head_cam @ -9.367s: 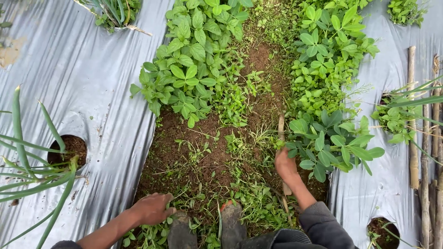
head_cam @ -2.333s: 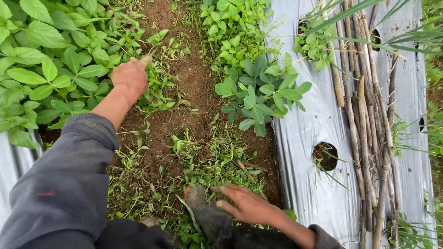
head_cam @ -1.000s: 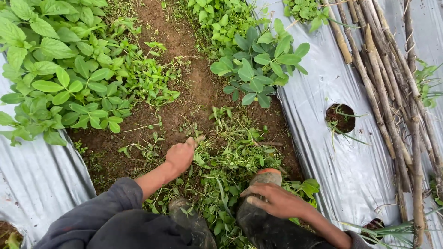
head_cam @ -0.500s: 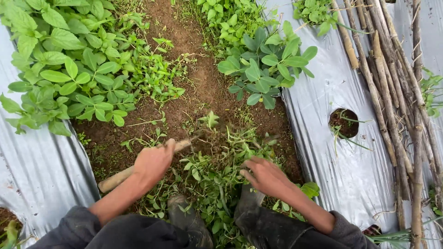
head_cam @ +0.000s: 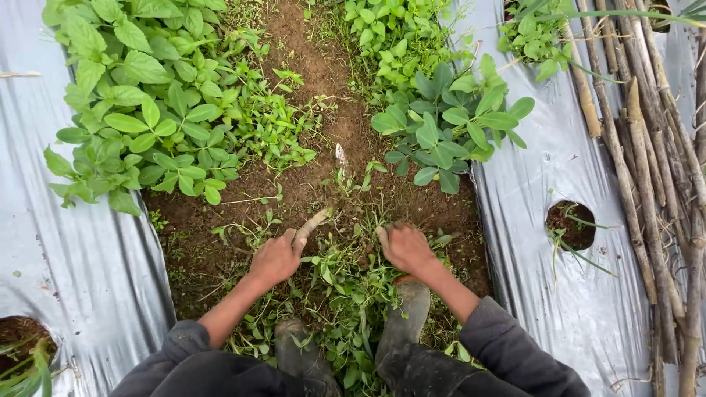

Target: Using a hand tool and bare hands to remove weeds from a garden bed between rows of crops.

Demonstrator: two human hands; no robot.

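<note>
While gripping: left hand (head_cam: 274,257) low.

A strip of bare soil (head_cam: 323,81) runs open up the middle between the leafy plants on the left (head_cam: 140,110) and the leafy plant on the right (head_cam: 456,125). Loose cut weeds (head_cam: 346,287) crowd the ground between both hands. Silver plastic sheeting (head_cam: 66,242) flanks both sides; bamboo stakes (head_cam: 647,191) block the far right.

Glossy plastic sheeting (head_cam: 66,242) (crinkled), rough wooden stakes (head_cam: 647,184), crumbly soil (head_cam: 323,73)
</note>
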